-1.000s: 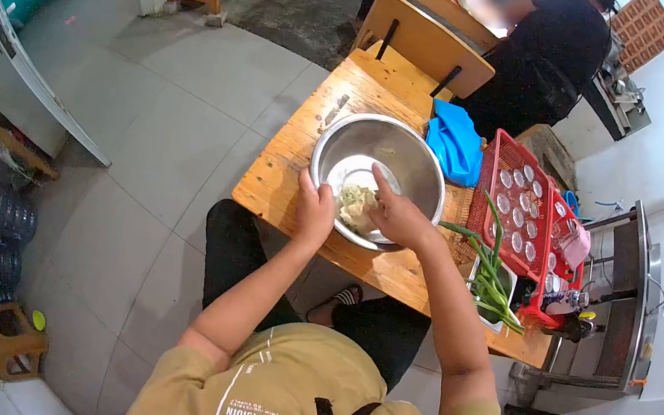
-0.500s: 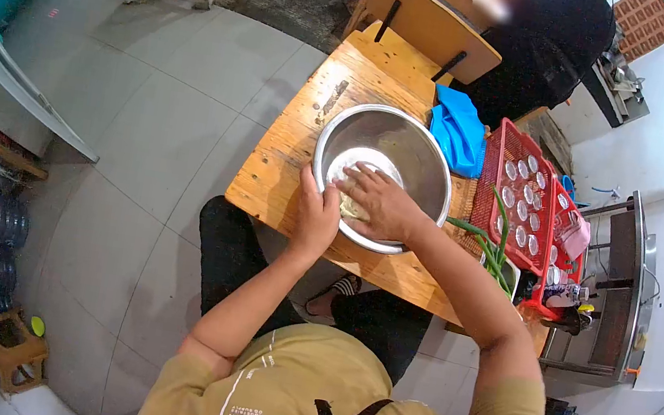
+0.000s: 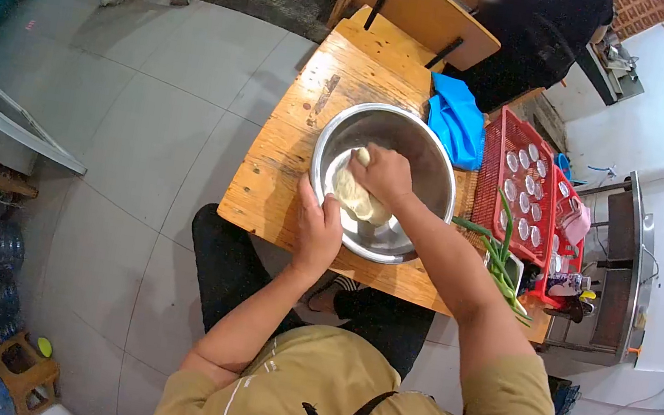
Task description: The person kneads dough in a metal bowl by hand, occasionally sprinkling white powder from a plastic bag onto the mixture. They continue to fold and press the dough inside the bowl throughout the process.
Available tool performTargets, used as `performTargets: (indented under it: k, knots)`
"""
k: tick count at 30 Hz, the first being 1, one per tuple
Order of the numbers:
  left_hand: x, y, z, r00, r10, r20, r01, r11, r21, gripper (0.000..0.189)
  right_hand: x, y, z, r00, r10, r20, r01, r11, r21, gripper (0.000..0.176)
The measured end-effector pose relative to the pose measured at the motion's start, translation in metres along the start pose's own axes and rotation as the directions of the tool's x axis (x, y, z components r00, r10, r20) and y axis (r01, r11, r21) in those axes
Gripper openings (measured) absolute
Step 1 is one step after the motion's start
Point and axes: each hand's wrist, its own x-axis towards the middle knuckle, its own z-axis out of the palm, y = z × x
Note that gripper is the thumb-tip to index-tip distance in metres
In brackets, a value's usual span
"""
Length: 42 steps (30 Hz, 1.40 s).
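A wide stainless steel bowl [image 3: 438, 172] sits on the wooden table in front of me. My left hand [image 3: 318, 230] grips its near-left rim, the thumb lying over the edge. Inside the bowl is a soft, pale lump of dough [image 3: 357, 201]. My right hand [image 3: 386, 176] reaches in from the right, its fingers curled into the dough's far end, with a bit of it bulging up by the thumb. The fingertips are buried from sight.
The wooden table [image 3: 273, 169] carries a blue cloth-like item [image 3: 458, 125] behind the bowl. To the right are green onions [image 3: 500, 257] and a red plastic basket [image 3: 493, 146] with several clear cups. A person in black [image 3: 532, 44] is beyond the table.
My right hand has gone from flat, spread fingers on the dough to a closed grasp, farther into the bowl. More dough shows now. The left hand stays on the rim.
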Motion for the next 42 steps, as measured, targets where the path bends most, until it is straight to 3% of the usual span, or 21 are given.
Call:
performTargets:
  k: [5, 7, 10, 12, 14, 16, 20, 23, 25, 26, 28, 29, 32, 34, 35, 36, 37, 38, 39, 40, 42]
  knots:
    - [0.0, 0.006, 0.007, 0.998, -0.038, -0.054, 0.033, 0.996, -0.082, 0.051, 0.009, 0.0, -0.005, 0.974, 0.221, 0.048, -0.222, 0.975, 0.01, 0.054]
    - [0.0, 0.008, 0.007, 0.995, -0.087, -0.055, 0.081, 0.991, -0.102, 0.051, 0.001, -0.004, -0.022, 0.921, 0.278, 0.273, -0.319, 0.94, 0.121, 0.068]
    - [0.003, -0.004, 0.011, 0.996, -0.011, -0.091, 0.004, 0.997, -0.071, 0.051, -0.008, 0.014, -0.009, 0.943, 0.115, 0.311, -0.215, 0.926, 0.309, 0.087]
    - [0.002, -0.006, 0.013, 0.993, -0.002, -0.119, -0.006, 0.997, -0.071, 0.05, -0.018, 0.001, -0.044, 0.866, 0.087, 0.492, -0.317, 0.856, 0.408, 0.106]
    - [0.002, -0.007, 0.019, 0.99, 0.015, -0.138, -0.026, 0.997, -0.077, 0.05, -0.031, 0.009, -0.045, 0.89, -0.063, 0.451, -0.077, 0.956, 0.285, 0.113]
    - [0.002, -0.012, 0.022, 0.988, -0.006, -0.153, -0.008, 0.995, -0.095, 0.05, -0.048, -0.006, -0.069, 0.845, -0.045, 0.533, -0.118, 0.956, 0.269, 0.105]
    - [0.003, -0.011, 0.019, 0.992, -0.027, -0.124, 0.019, 0.998, -0.064, 0.049, -0.077, -0.015, -0.072, 0.876, -0.143, 0.461, 0.116, 0.989, 0.087, 0.086]
    - [0.005, -0.014, 0.02, 0.993, -0.005, -0.12, 0.002, 1.0, -0.029, 0.05, -0.085, -0.006, -0.067, 0.942, -0.153, 0.3, 0.054, 0.948, 0.312, 0.087]
    - [0.008, -0.016, 0.021, 0.991, 0.027, -0.127, -0.03, 0.999, -0.028, 0.051, -0.082, -0.005, -0.067, 0.956, 0.116, 0.271, -0.285, 0.597, 0.75, 0.085]
    - [0.008, -0.01, 0.019, 0.989, 0.05, -0.136, -0.054, 0.998, -0.021, 0.051, -0.079, -0.007, -0.066, 0.956, 0.121, 0.267, -0.284, 0.601, 0.747, 0.085]
    - [0.005, 0.004, 0.015, 0.994, -0.031, -0.107, 0.027, 0.999, -0.04, 0.052, -0.072, -0.009, -0.063, 0.867, 0.382, 0.319, -0.416, 0.205, 0.886, 0.08]
    - [0.004, 0.01, 0.013, 0.992, -0.098, -0.08, 0.096, 0.995, -0.028, 0.051, -0.072, -0.008, -0.064, 0.866, 0.384, 0.32, -0.417, 0.203, 0.886, 0.08]
    - [0.004, 0.002, 0.014, 0.993, -0.085, -0.085, 0.086, 0.996, 0.002, 0.053, -0.074, -0.002, -0.065, 0.967, 0.247, -0.064, -0.188, 0.86, 0.475, 0.076]
    - [0.003, -0.005, 0.016, 0.994, -0.006, -0.109, 0.007, 1.0, 0.014, 0.054, -0.076, 0.004, -0.068, 0.978, 0.005, -0.21, -0.011, 1.0, -0.028, 0.073]
    - [0.003, -0.002, 0.015, 0.995, -0.031, -0.091, 0.032, 0.999, 0.002, 0.054, -0.075, 0.007, -0.071, 0.963, -0.138, -0.231, 0.066, 0.954, -0.293, 0.072]
    - [0.004, -0.001, 0.013, 0.996, -0.057, -0.074, 0.056, 0.998, -0.01, 0.054, -0.074, 0.009, -0.076, 0.963, -0.139, -0.232, 0.067, 0.954, -0.294, 0.072]
    - [0.004, -0.002, 0.013, 0.995, -0.058, -0.076, 0.057, 0.998, -0.01, 0.054, -0.072, 0.01, -0.08, 0.986, 0.05, -0.158, -0.001, 0.955, 0.295, 0.07]
    - [0.003, -0.004, 0.014, 0.996, -0.043, -0.084, 0.043, 0.999, -0.005, 0.054, -0.07, 0.012, -0.084, 0.986, 0.167, 0.012, -0.115, 0.624, 0.773, 0.069]
    - [0.005, -0.004, 0.015, 0.996, -0.023, -0.091, 0.023, 1.0, -0.003, 0.053, -0.061, 0.017, -0.085, 0.961, 0.216, 0.174, -0.228, 0.254, 0.94, 0.064]
    - [0.004, -0.003, 0.015, 0.996, -0.023, -0.09, 0.022, 1.0, -0.007, 0.053, -0.062, 0.019, -0.088, 0.961, 0.217, 0.172, -0.227, 0.258, 0.939, 0.064]
    - [0.004, 0.004, 0.013, 0.994, -0.074, -0.082, 0.072, 0.997, -0.03, 0.053, -0.064, 0.02, -0.1, 0.971, 0.103, 0.216, -0.209, -0.077, 0.975, 0.065]
